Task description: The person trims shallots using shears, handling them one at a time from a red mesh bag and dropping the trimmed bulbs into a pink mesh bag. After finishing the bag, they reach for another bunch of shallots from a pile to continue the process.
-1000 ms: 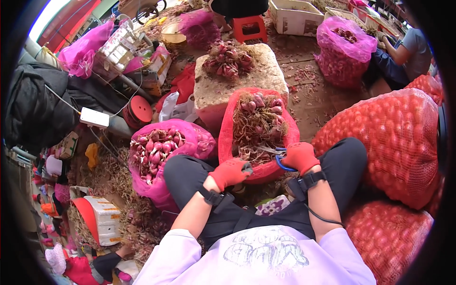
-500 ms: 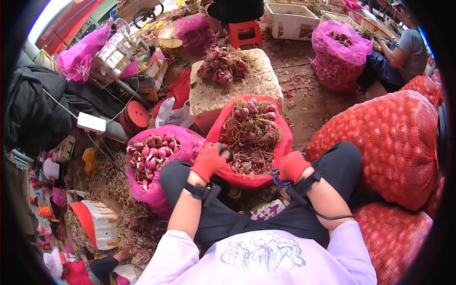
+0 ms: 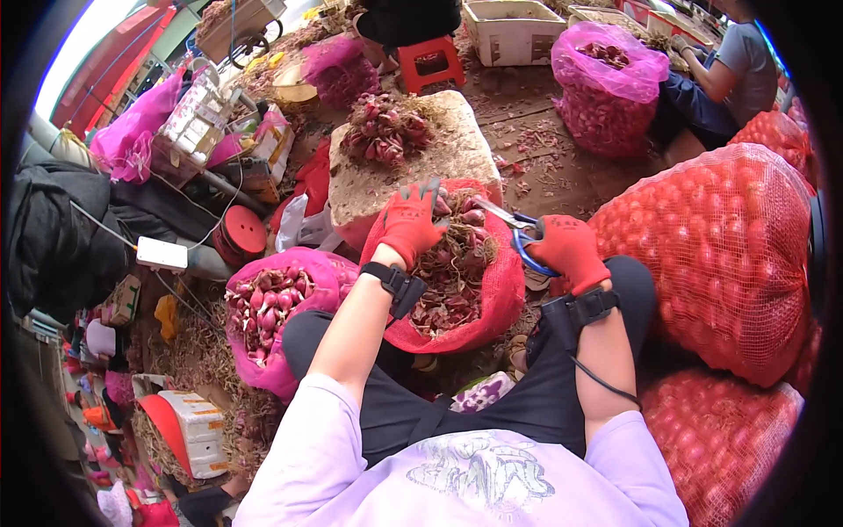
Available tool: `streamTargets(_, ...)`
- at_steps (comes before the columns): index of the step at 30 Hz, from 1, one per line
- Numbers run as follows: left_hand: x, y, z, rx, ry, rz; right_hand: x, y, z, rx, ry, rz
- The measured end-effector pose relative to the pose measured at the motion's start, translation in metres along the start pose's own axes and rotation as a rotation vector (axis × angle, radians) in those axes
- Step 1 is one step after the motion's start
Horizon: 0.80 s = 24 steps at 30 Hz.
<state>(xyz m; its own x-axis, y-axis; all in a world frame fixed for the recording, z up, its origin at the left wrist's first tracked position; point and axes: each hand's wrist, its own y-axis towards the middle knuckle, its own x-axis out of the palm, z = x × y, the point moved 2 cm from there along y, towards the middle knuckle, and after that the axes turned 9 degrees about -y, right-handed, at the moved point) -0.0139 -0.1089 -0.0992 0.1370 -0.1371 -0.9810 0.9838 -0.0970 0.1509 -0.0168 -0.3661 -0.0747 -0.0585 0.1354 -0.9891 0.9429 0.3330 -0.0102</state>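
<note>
My left hand (image 3: 413, 224), in a red glove with grey fingertips, reaches over the left rim of a red mesh bag (image 3: 507, 294). Its fingers are apart and touch the shallots (image 3: 470, 241) heaped inside, with dry tops and loose skins around them. In my right hand (image 3: 569, 249), gloved the same way, is a pair of scissors (image 3: 527, 243) with blue handles. The blades point left over the bag's right rim, close to the shallots. Whether the blades meet a stem is too small to tell.
A foam block (image 3: 465, 132) carrying a bunch of shallots (image 3: 386, 129) stands beyond the bag. To my left is a pink bag of trimmed shallots (image 3: 272, 303). Large full mesh sacks (image 3: 702, 263) crowd my right. Another person (image 3: 733, 75) sits at far right.
Both hands have moved up and forward from the bag's near edge. My left hand has come onto the shallots, while the right has lifted the scissors over the bag's right rim.
</note>
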Motion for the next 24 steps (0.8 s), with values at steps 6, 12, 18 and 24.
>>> streamTargets(6,0.018,-0.042,-0.015,-0.225,-0.316,-0.030,0.014,-0.002,-0.013,-0.101,0.168,0.080)
streamTargets(12,0.046,-0.077,-0.051,-0.310,-0.299,0.055,0.022,-0.002,-0.030,-0.138,0.163,-0.034)
streamTargets(18,0.063,-0.068,-0.050,-0.389,-0.601,0.039,0.027,-0.002,-0.044,-0.108,0.424,-0.113)
streamTargets(24,0.067,-0.074,-0.042,-0.429,-0.681,0.059,0.067,-0.019,-0.073,0.145,1.448,-0.895)
